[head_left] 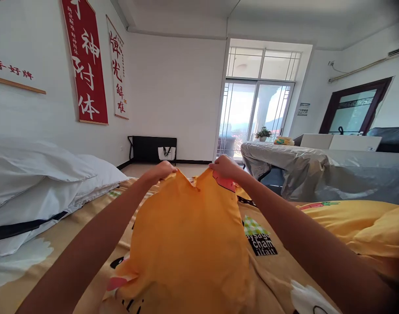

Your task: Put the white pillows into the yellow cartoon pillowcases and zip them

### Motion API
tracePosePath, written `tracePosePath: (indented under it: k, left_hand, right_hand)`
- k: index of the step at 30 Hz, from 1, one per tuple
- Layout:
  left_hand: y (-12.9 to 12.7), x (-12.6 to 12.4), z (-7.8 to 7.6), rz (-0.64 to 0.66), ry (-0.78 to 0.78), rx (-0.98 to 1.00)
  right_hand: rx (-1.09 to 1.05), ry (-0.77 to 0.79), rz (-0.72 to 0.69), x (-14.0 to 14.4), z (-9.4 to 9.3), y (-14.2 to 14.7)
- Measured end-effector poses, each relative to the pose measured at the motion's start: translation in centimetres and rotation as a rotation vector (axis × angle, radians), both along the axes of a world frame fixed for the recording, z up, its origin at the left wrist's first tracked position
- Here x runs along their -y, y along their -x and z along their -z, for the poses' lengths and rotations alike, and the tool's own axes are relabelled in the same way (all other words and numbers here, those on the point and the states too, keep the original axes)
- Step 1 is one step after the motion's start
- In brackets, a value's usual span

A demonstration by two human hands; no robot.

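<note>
An orange pillowcase (193, 235), with pink and red printed patches, hangs stretched between my two hands over the bed. My left hand (164, 170) is closed on its upper left corner. At the upper right, my right hand (225, 167) pinches the other corner, beside a red patch of the print. The top edge dips between the hands, and the lower part rests on the patterned bedsheet (271, 279). Off to the right lies a yellow pillow (359, 222) with a carrot print.
White bedding (39, 183) is piled at the left of the bed. Beyond the bed, a folded black frame (143, 148) leans by the wall with a white bag (166, 153). On the right stands a plastic-covered table (317, 170) bearing white boxes (340, 141) and a potted plant (263, 132).
</note>
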State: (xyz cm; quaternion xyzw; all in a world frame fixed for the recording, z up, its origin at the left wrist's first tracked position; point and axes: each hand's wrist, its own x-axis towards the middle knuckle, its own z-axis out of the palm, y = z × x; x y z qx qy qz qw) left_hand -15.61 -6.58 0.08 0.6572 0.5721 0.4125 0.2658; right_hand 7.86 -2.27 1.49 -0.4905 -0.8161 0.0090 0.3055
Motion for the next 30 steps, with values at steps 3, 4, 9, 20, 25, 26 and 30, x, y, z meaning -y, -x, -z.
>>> tracePosePath:
  k: [3,4,9,20,25,26,30]
  left_hand:
    - [-3.5,0.1,-0.6,0.09,0.024,0.181]
    - [-4.3,0.2,-1.0,0.1,0.012,0.23]
    - [-4.7,1.1,-3.1,0.223,-0.021,0.484]
    - [-6.5,3.2,-4.9,0.26,-0.213,0.513]
    - [-7.9,1.8,-5.9,0.134,-0.332,0.63]
    - [-7.9,1.4,-6.4,0.08,-0.369,0.668]
    - [-8.2,-0.2,-8.7,0.015,-0.465,0.786]
  right_hand:
    - [-0.138,0.054,-0.097,1.4,-0.5,4.0]
    - [-0.176,0.057,-0.122,2.1,-0.8,5.0]
    - [-0.515,0.23,-0.526,5.0,-2.0,6.0]
    - [-0.818,0.439,-1.048,6.3,-1.4,3.0]
    - [-1.105,0.248,-0.835,6.8,1.8,0.7]
    - [-1.102,0.267,-0.784,7.0,3.3,0.2]
    - [-0.882,0.402,-0.598,8.2,11.6,-0.3]
